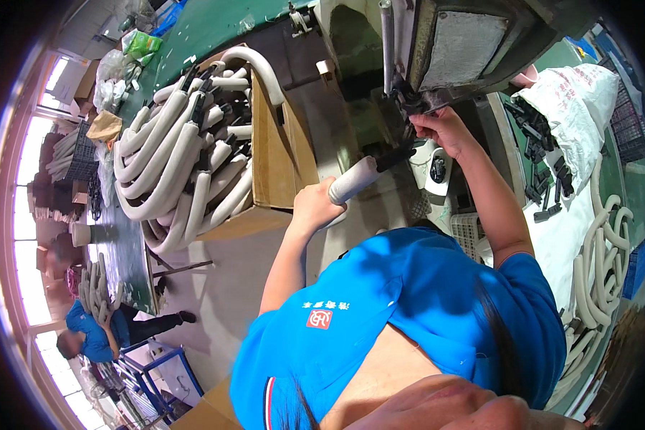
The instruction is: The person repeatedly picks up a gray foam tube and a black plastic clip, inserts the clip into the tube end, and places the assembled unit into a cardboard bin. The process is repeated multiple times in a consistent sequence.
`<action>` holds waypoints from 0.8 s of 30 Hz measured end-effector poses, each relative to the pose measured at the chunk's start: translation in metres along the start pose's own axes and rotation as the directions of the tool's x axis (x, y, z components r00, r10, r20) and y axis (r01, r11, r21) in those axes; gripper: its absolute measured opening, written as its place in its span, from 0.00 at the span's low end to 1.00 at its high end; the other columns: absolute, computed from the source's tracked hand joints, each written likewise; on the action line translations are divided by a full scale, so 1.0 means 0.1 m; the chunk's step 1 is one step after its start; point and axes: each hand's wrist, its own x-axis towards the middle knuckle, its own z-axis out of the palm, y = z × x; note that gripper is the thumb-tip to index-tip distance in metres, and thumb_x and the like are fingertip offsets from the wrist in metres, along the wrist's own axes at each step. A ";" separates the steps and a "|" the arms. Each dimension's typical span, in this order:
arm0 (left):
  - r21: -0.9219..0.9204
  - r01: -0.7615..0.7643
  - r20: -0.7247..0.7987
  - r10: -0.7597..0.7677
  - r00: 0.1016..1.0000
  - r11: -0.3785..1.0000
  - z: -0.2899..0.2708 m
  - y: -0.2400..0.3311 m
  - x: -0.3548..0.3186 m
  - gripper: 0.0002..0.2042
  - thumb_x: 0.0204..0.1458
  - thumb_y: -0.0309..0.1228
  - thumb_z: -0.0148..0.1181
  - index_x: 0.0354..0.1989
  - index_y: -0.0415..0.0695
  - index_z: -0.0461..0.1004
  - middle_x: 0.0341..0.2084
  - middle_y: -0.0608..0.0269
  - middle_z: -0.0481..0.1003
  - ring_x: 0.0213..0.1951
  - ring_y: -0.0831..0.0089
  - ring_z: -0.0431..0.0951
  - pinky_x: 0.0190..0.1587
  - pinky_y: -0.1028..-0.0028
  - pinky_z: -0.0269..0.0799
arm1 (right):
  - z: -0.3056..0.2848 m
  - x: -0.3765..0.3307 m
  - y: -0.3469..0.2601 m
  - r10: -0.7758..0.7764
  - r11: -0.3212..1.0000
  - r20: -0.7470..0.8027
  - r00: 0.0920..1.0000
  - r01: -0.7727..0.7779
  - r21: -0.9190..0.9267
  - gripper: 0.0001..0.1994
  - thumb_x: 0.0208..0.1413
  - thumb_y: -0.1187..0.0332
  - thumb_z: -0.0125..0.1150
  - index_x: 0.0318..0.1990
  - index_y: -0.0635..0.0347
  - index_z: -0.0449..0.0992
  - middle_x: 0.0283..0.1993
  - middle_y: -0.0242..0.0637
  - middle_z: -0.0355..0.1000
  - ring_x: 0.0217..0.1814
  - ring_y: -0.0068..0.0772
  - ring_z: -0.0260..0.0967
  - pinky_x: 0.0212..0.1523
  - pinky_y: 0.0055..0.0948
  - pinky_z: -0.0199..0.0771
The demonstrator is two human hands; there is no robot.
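Observation:
My left hand (315,205) is wrapped round a curved tube with a pale grey foam sleeve (354,179). A bare black end (395,158) sticks out of the sleeve toward the machine. Up and to the right, my right hand (446,132) has its fingers pinched together at a black fixture (406,97) under the machine head (460,51). Whatever sits between those fingertips is too small and dark to make out. The tube's black end lies just below and left of the right hand, apart from it.
On the left, a cardboard box (285,150) is heaped with foam-sleeved tubes (166,172). At the right, black plastic parts (541,147) spill beside a white woven sack (577,104), near more sleeved tubes (596,269). Another person (97,333) holds tubes at far left.

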 end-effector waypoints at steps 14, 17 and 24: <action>-0.019 -0.443 0.085 0.443 0.893 0.896 0.07 0.61 -0.22 0.21 0.31 0.34 0.64 0.39 0.48 0.70 0.24 0.54 0.75 0.29 0.53 0.76 0.31 0.61 0.72 | 0.13 -1.32 -0.02 -0.147 0.900 0.244 0.959 0.232 -0.370 0.23 0.65 0.51 0.39 0.36 0.62 0.74 0.32 0.33 0.72 0.38 0.22 0.66 0.42 0.24 0.65; 0.015 -0.568 0.145 0.560 0.815 0.823 0.09 0.79 -0.23 0.23 0.30 0.33 0.65 0.40 0.46 0.68 0.22 0.55 0.74 0.27 0.55 0.76 0.28 0.62 0.72 | 0.06 -1.59 -0.05 -0.085 0.973 0.188 0.978 0.122 -0.194 0.24 0.65 0.51 0.37 0.37 0.63 0.74 0.33 0.34 0.73 0.38 0.23 0.67 0.42 0.25 0.66; 0.065 -0.574 0.254 0.543 0.801 0.816 0.34 1.15 -0.26 0.14 0.40 0.37 0.58 0.36 0.48 0.68 0.21 0.55 0.74 0.26 0.57 0.77 0.26 0.61 0.71 | 0.02 -1.83 0.23 -0.338 0.854 0.191 0.921 0.386 -0.348 0.16 0.62 0.58 0.49 0.29 0.60 0.72 0.27 0.36 0.68 0.31 0.28 0.67 0.33 0.29 0.65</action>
